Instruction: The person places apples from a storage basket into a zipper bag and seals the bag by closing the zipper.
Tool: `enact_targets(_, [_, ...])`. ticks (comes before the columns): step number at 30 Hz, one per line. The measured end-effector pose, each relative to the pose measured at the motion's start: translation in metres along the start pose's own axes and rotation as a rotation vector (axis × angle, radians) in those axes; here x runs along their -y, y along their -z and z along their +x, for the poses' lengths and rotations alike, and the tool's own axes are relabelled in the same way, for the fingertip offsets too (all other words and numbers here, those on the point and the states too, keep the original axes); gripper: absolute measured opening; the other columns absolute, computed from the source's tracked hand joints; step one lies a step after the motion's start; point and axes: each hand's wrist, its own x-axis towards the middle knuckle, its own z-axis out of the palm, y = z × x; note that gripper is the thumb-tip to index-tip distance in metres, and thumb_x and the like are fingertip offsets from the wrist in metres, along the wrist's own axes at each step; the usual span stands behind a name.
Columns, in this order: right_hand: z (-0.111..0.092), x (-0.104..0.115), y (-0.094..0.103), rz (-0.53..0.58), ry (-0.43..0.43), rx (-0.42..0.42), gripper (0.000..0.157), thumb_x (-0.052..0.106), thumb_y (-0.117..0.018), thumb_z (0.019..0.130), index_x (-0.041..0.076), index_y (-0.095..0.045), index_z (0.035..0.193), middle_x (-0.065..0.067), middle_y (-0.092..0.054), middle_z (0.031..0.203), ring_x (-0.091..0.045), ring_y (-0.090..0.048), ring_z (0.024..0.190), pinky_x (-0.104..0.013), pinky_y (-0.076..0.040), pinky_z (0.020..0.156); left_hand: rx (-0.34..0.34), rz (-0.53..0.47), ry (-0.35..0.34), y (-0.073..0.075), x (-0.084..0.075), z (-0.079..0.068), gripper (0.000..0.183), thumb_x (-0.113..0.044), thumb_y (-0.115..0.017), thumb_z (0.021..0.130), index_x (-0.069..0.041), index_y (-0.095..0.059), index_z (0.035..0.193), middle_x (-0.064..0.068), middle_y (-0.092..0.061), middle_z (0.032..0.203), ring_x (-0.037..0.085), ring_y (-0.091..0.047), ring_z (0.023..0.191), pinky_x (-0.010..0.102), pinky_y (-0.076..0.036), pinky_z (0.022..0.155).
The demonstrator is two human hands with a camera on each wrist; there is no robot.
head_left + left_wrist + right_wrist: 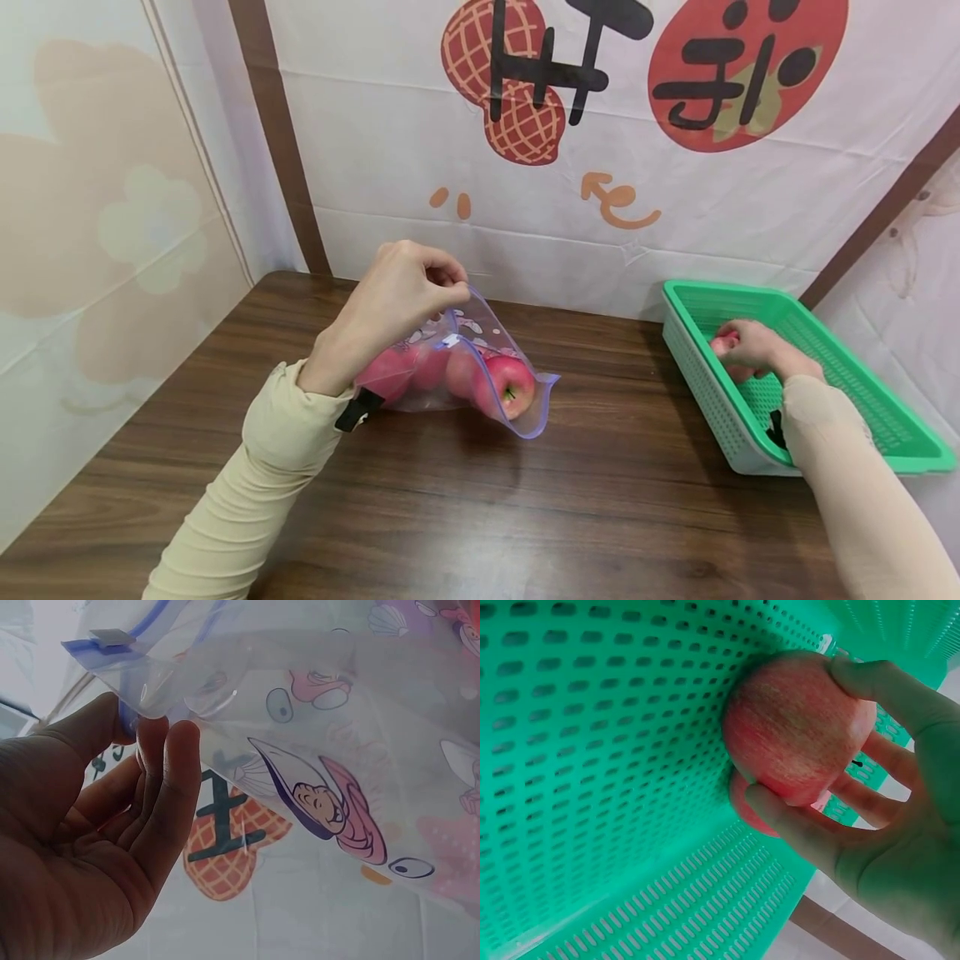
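My left hand (401,287) pinches the upper edge of a clear zip bag (534,423) with a purple rim and a white slider. Several red apples (513,390) lie inside it, one of them at the gaping mouth, which faces right. Cartoon shapes printed on the plastic show in the left wrist view. Over on the right, my right hand (761,346) is inside a green basket (682,379) and grips a red apple (795,727) with thumb and fingers. Part of a second apple (748,806) shows behind the held one, close to the basket's perforated wall.
Both the bag and the basket stand on a dark wood-grain table (450,517). A white printed cloth (375,150) hangs behind the table, and another cloth (97,250) borders the left side. The basket's raised rim surrounds my right hand.
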Motion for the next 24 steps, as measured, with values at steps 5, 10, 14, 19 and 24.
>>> enact_targets(5, [-0.001, -0.001, -0.001, -0.022, 0.006, -0.018, 0.058, 0.024, -0.06, 0.091, -0.006, -0.044, 0.138, -0.037, -0.044, 0.132, -0.04, -0.055, 0.101, -0.042, -0.054, 0.06, 0.007, -0.008, 0.003, 0.001, -0.001, -0.001, 0.01, -0.014, -0.065, 0.077, -0.016, -0.074, 0.075, 0.0, -0.067, 0.067, 0.015, -0.059, 0.053, 0.028, -0.05, 0.055])
enact_targets(10, [-0.005, 0.001, -0.001, -0.038, 0.012, -0.039, 0.058, 0.025, -0.061, 0.09, -0.004, -0.045, 0.137, -0.037, -0.043, 0.133, -0.043, -0.054, 0.104, -0.044, -0.054, 0.06, 0.012, -0.005, 0.008, 0.002, -0.002, -0.001, 0.01, -0.014, -0.064, 0.077, -0.017, -0.074, 0.074, -0.001, -0.067, 0.067, 0.015, -0.058, 0.053, 0.028, -0.049, 0.055])
enact_targets(14, [-0.008, 0.002, 0.001, -0.056, 0.024, -0.061, 0.059, 0.025, -0.063, 0.089, -0.004, -0.046, 0.138, -0.037, -0.043, 0.132, -0.043, -0.053, 0.105, -0.043, -0.054, 0.059, 0.014, 0.001, 0.011, 0.001, -0.002, -0.001, 0.011, -0.014, -0.064, 0.077, -0.016, -0.074, 0.075, -0.001, -0.067, 0.067, 0.015, -0.059, 0.053, 0.028, -0.05, 0.055])
enact_targets(19, [-0.01, 0.004, 0.007, -0.105, 0.061, -0.126, 0.059, 0.023, -0.066, 0.087, -0.008, -0.049, 0.135, -0.038, -0.048, 0.125, -0.037, -0.055, 0.093, -0.042, -0.051, 0.06, 0.012, 0.005, 0.015, 0.0, -0.002, 0.0, 0.01, -0.014, -0.064, 0.077, -0.016, -0.075, 0.076, -0.002, -0.067, 0.067, 0.015, -0.059, 0.054, 0.028, -0.05, 0.055])
enact_targets(24, [-0.012, 0.01, 0.014, -0.163, 0.085, -0.196, 0.061, 0.024, -0.068, 0.085, -0.011, -0.049, 0.13, -0.038, -0.047, 0.122, -0.047, -0.047, 0.109, -0.057, -0.047, 0.083, 0.008, 0.009, 0.013, 0.0, -0.001, 0.001, 0.01, -0.014, -0.064, 0.077, -0.017, -0.074, 0.075, -0.002, -0.067, 0.068, 0.015, -0.059, 0.054, 0.028, -0.05, 0.055])
